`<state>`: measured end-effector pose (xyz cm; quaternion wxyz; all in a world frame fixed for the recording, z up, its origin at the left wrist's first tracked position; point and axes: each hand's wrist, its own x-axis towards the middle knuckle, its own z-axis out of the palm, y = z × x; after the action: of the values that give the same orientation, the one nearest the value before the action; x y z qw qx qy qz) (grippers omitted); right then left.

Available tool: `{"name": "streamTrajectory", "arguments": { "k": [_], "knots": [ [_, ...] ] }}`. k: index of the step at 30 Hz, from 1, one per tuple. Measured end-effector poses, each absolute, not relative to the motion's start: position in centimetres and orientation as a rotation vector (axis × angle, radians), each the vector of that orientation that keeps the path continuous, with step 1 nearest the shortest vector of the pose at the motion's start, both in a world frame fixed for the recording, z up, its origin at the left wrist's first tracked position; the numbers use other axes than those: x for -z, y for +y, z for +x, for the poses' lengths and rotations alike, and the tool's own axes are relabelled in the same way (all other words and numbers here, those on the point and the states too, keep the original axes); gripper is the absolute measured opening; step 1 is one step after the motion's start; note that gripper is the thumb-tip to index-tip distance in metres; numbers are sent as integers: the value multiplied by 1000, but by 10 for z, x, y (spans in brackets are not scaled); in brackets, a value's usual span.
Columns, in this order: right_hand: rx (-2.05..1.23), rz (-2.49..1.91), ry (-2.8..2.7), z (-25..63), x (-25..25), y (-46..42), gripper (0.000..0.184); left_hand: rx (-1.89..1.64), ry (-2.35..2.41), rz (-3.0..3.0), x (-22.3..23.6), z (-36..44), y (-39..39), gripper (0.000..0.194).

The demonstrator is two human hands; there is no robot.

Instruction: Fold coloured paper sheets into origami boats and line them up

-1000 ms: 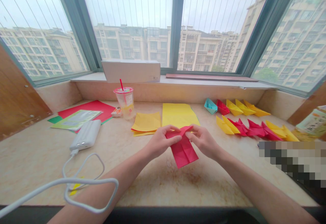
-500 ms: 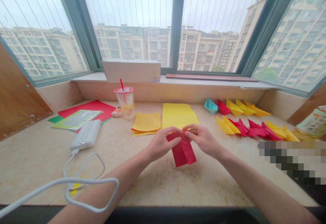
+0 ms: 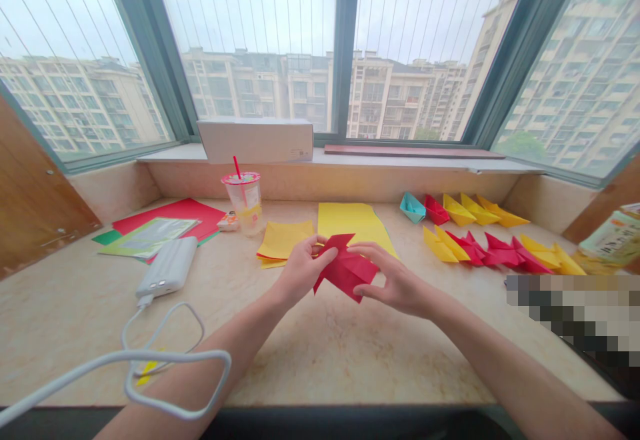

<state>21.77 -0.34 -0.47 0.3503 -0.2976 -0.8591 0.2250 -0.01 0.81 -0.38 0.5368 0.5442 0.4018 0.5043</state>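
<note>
A folded piece of red paper (image 3: pixel 347 270) is held tilted above the counter, its creases and pointed corners showing. My left hand (image 3: pixel 309 263) pinches it at its upper left, thumb on the near face and fingers partly hidden behind. At the paper's right side is my right hand (image 3: pixel 393 277), with thumb and index finger spread wide around the edge; the fingertips overlap the paper, and whether they press on it I cannot tell. Behind the hands lie yellow sheets (image 3: pixel 345 219) and a stack of orange-yellow squares (image 3: pixel 283 240).
Folded paper boats, cyan (image 3: pixel 413 208), red (image 3: pixel 437 210) and yellow (image 3: pixel 459 210), line the right back, with more red and yellow folded shapes (image 3: pixel 505 251) in front. On the left are a power bank (image 3: pixel 170 267), its white cable (image 3: pixel 180 356), a plastic cup (image 3: pixel 245 203) and red sheets (image 3: pixel 187 210).
The red paper has turned, from hanging downward to slanting rightward. My right hand has let go of its top edge, moved down and spread its fingers; my left hand has shifted slightly left.
</note>
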Motion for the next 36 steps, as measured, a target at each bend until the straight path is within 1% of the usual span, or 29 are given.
{"name": "streamTrajectory", "arguments": {
  "k": [3, 7, 12, 16, 18, 21, 23, 25, 29, 32, 34, 36],
  "knots": [
    [-550, -795, -2217, 219, 4, -1, 42, -1212, 937, 1228, 3, 1, 8, 38],
    [-515, -802, -2118, 220, 5, 2, 23, -1102, 926, 1259, 2, 3, 3, 36],
    [-471, -897, -1975, 215, 8, 5, 13, -986, 859, 1428, 4, 6, -2, 35],
    [-586, -1014, -1865, 208, 14, 4, 8, -958, 867, 1559, 6, 9, -5, 31],
    [-683, -1033, -1797, 204, 17, 2, 10, -974, 869, 1573, 7, 11, -7, 27],
    [-784, -985, -1706, 199, 21, 1, 22, -1009, 884, 1569, 7, 11, -7, 24],
    [-831, -926, -1655, 198, 21, 1, 30, -1034, 891, 1559, 7, 11, -6, 25],
    [-856, -897, -1615, 199, 18, 0, 35, -1074, 899, 1521, 5, 11, -4, 28],
    [-846, -945, -1622, 202, 13, -1, 37, -1186, 921, 1345, 1, 9, -1, 35],
    [-873, -939, -1702, 200, 12, -3, 33, -1198, 927, 1253, 0, 9, -1, 42],
    [-829, -913, -1766, 198, 14, -4, 30, -1161, 946, 1262, 1, 9, -2, 42],
    [-734, -877, -1843, 197, 16, -5, 34, -1113, 976, 1304, 1, 10, -3, 40]
  ]
}}
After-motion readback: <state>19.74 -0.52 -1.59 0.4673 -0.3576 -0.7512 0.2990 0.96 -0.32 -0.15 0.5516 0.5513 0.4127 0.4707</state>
